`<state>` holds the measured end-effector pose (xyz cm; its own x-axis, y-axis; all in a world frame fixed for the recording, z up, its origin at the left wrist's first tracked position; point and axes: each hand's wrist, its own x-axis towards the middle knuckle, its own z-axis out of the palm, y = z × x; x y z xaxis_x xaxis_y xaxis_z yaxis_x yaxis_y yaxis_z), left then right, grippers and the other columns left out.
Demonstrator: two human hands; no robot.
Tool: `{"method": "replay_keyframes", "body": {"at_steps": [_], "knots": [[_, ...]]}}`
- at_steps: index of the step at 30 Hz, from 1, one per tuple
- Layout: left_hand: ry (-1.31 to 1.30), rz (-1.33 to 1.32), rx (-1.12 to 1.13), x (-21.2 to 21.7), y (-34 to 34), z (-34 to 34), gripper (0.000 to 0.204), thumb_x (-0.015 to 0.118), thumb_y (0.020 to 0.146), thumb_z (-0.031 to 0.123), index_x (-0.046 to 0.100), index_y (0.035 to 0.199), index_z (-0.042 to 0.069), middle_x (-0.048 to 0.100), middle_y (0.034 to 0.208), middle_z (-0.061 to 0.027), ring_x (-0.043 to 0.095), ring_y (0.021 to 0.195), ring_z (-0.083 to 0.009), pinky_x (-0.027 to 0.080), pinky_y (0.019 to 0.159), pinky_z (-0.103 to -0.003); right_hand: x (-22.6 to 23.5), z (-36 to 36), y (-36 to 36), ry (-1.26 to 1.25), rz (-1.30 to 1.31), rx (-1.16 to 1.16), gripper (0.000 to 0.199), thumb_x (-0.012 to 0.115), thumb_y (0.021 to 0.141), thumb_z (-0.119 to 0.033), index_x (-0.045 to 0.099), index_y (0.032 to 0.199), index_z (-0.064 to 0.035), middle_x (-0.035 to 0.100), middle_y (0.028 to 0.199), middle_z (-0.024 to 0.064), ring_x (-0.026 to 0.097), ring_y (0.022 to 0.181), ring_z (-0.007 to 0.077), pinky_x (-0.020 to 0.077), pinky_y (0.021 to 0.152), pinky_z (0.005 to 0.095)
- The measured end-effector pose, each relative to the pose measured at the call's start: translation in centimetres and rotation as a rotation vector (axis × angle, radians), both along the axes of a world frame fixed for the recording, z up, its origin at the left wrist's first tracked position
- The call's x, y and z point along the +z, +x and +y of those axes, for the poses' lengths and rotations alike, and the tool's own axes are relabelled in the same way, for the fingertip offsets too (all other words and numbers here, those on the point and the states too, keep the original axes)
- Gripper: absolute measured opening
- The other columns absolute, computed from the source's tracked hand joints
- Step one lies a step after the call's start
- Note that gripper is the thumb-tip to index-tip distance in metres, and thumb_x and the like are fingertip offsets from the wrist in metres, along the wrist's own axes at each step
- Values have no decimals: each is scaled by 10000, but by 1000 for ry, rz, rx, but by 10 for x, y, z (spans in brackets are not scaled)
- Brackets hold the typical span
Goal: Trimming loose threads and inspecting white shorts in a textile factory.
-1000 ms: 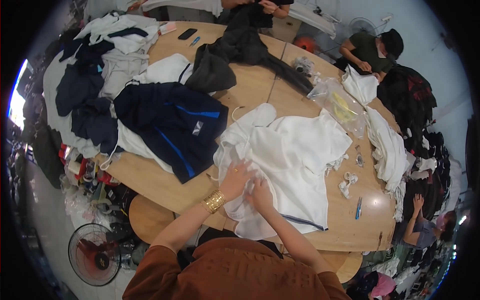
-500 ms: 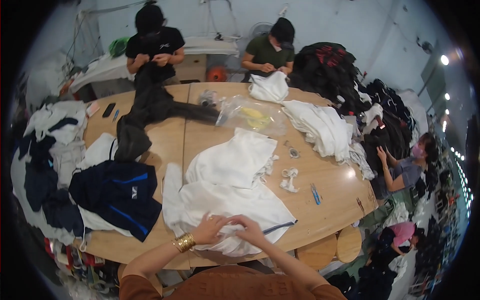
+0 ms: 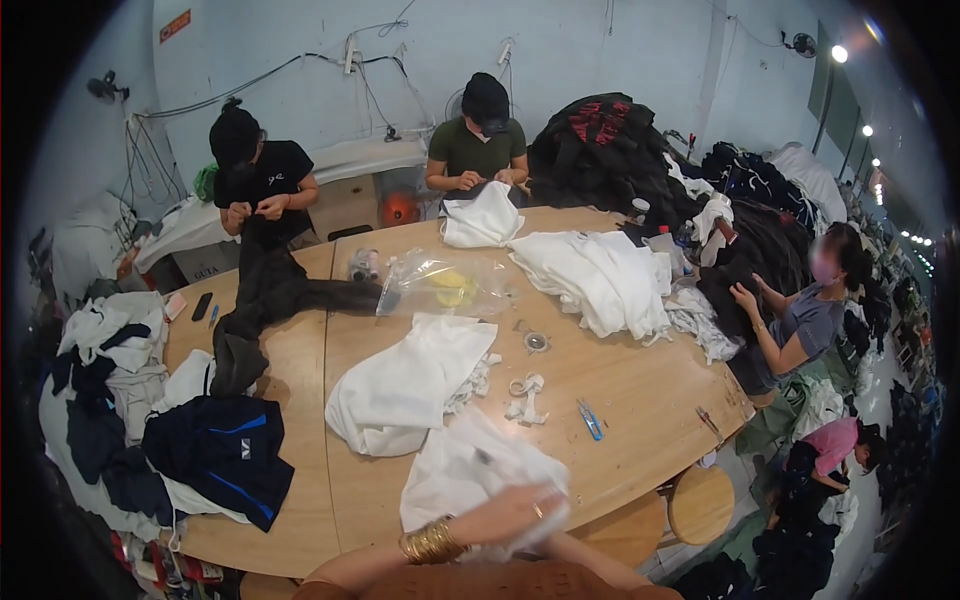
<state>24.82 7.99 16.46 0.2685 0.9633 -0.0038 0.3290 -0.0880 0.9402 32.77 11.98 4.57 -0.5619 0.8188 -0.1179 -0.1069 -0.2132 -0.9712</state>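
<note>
A white garment [image 3: 470, 455] lies bunched on the near part of the table, its near end gathered up at my hands. My left hand [image 3: 508, 513], with gold bangles at the wrist and a ring, reaches across to the right over that end. It is closed on the fabric, though motion smears the fingers. My right hand is mostly hidden behind the left hand and the cloth; its forearm [image 3: 592, 563] comes in from the lower right. Beyond lies another folded white garment [image 3: 395, 385], touching the first.
Blue thread snips [image 3: 590, 420], white trim strips [image 3: 526, 398] and a clear plastic bag [image 3: 440, 285] lie on the wooden table [image 3: 640, 400]. A navy garment [image 3: 225, 450] is at left, a white pile [image 3: 595, 280] at far right. Co-workers handle cloth across the table and at right.
The near white garment has been drawn together and pulled toward the right. My left hand has swung rightward across it, and my right hand has gone mostly out of sight. The view has shifted.
</note>
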Motion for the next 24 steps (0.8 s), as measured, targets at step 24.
{"method": "replay_keyframes", "body": {"at_steps": [24], "knots": [[-238,-602,953,-106,-46,-72,486,544,830,217,362,1245,39,456,1225,-116,459,1105,-227,368,943,-355,44,35,-20,221,1,608,354,527,802,-143,485,1123,0,565,1039,85,537,943,191,426,814,295]]}}
